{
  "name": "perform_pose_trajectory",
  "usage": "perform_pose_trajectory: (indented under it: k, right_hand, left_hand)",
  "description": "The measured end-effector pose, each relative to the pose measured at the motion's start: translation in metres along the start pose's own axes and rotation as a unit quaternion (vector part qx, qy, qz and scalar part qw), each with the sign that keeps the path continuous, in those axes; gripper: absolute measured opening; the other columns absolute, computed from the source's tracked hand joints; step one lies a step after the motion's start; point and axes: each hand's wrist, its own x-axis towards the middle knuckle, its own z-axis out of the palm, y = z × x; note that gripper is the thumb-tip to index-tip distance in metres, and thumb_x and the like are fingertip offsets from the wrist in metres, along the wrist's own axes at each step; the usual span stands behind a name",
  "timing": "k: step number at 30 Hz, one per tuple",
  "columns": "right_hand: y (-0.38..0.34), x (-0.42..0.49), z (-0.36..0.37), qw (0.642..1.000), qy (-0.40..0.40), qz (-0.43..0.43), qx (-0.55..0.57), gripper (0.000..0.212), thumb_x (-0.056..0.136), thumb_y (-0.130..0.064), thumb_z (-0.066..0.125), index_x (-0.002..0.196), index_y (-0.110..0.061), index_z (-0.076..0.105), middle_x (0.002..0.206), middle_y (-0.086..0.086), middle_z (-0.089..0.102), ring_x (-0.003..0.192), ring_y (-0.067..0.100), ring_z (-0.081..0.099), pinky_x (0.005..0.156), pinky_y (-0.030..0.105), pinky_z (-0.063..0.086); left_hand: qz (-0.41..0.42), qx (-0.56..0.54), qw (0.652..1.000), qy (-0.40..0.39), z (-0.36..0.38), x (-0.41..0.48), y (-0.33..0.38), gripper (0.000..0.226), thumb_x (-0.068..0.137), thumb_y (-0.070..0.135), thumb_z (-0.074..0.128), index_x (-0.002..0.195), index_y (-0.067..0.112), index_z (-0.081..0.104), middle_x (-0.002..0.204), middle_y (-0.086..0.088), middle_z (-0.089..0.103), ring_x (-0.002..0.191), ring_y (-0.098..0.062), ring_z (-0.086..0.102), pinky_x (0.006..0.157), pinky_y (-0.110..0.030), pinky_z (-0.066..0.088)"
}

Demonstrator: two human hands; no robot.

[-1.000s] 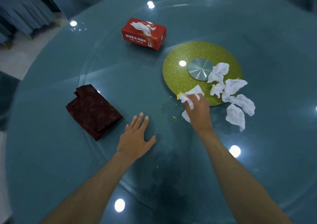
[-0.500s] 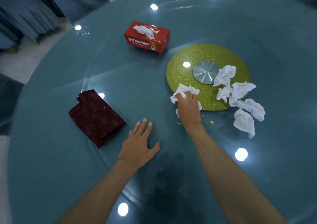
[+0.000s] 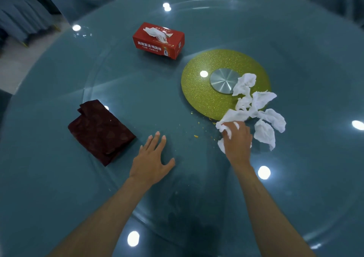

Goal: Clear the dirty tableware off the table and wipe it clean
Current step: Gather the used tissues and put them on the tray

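head view: at nine o'clock lies a folded dark red cloth (image 3: 101, 131), set apart from the mess, probably kept for the final wipe. just right of it the left hand (image 3: 151, 164) rests flat on the table (image 3: 307, 178), its grip wide and holding nothing, likely a brace for leaning in. at eleven o'clock a red tissue box (image 3: 158, 40) stands with a sheet poking out, handy for more paper. orange crumbs (image 3: 196, 136) dot the glass near the centre, below the six o'clock edge of the gold glitter disc (image 3: 199, 95). the right hand (image 3: 237, 144) has its grip closed round a white tissue (image 3: 229, 119), pressed down at the disc's rim, i judge to sweep the bits together. crumpled tissues (image 3: 265, 132) pile just beside it, some across the disc's edge. no dishes show. the table is glossy blue-green glass mirroring ceiling lamps, smeared near six o'clock; draped chairs (image 3: 23, 20) stand at ten o'clock.
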Motion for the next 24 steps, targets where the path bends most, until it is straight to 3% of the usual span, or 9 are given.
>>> perform_pose_trajectory:
  k: [3,5,10,13,19,22,24]
  right_hand:
    - [0.001,-0.018,0.004,0.998,-0.002,-0.025,-0.062,0.028,0.103,-0.031,0.05,0.125,-0.025,0.065,0.13,0.005,0.055,0.118,0.029,0.048,0.099,0.046,0.037]
    - [0.001,-0.022,-0.001,0.997,-0.02,-0.036,-0.068,0.039,0.103,-0.032,0.038,0.133,-0.024,0.061,0.135,0.006,0.051,0.122,0.028,0.045,0.099,0.046,0.037]
    - [0.02,-0.024,-0.009,0.984,-0.086,-0.113,-0.104,0.053,0.09,-0.003,0.064,0.14,-0.021,0.057,0.137,0.016,0.05,0.118,0.041,0.049,0.096,0.054,0.046]
    - [0.021,-0.026,-0.017,0.985,-0.113,-0.108,-0.074,0.051,0.087,0.0,0.069,0.132,-0.023,0.063,0.132,0.016,0.051,0.115,0.037,0.047,0.091,0.051,0.05]
    - [0.001,-0.021,-0.019,0.986,-0.151,-0.037,-0.056,0.043,0.088,-0.003,0.07,0.125,-0.024,0.065,0.128,0.015,0.052,0.112,0.035,0.048,0.081,0.047,0.052]
    - [-0.002,-0.015,-0.02,0.992,-0.122,-0.018,0.038,0.035,0.082,-0.011,0.058,0.112,-0.026,0.066,0.112,0.013,0.06,0.102,0.036,0.056,0.08,0.043,0.051]
    - [-0.015,-0.008,-0.022,0.99,-0.099,-0.004,0.098,0.036,0.082,-0.004,0.056,0.11,-0.025,0.066,0.109,0.009,0.061,0.098,0.027,0.057,0.08,0.033,0.048]
  left_hand:
    - [0.004,-0.004,1.0,-0.004,-0.001,0.001,-0.001,0.084,0.096,0.065,0.05,0.165,0.032,0.016,0.173,0.012,-0.001,0.16,-0.013,0.0,0.126,-0.045,0.023]
    - [0.005,0.001,1.0,-0.002,-0.001,0.001,-0.002,0.084,0.096,0.065,0.049,0.165,0.031,0.015,0.173,0.012,-0.001,0.16,-0.013,0.0,0.126,-0.044,0.023]
    - [0.004,0.012,1.0,-0.003,-0.001,0.003,-0.004,0.084,0.096,0.065,0.048,0.165,0.031,0.013,0.173,0.012,-0.002,0.16,-0.013,0.0,0.126,-0.043,0.022]
    - [0.007,0.018,1.0,-0.001,-0.001,0.002,-0.004,0.083,0.097,0.064,0.047,0.165,0.031,0.014,0.173,0.01,-0.001,0.16,-0.014,0.001,0.126,-0.042,0.021]
    - [0.01,0.021,1.0,0.0,-0.001,0.003,-0.005,0.083,0.097,0.062,0.049,0.165,0.029,0.014,0.173,0.008,0.0,0.16,-0.016,0.002,0.127,-0.044,0.02]
    - [0.011,0.022,1.0,0.002,-0.001,0.003,-0.005,0.083,0.097,0.062,0.049,0.165,0.028,0.014,0.174,0.007,0.0,0.16,-0.017,0.003,0.126,-0.045,0.021]
    - [0.01,0.025,1.0,-0.003,-0.002,0.003,-0.003,0.083,0.098,0.063,0.047,0.165,0.028,0.013,0.173,0.008,-0.001,0.16,-0.017,0.001,0.127,-0.044,0.019]
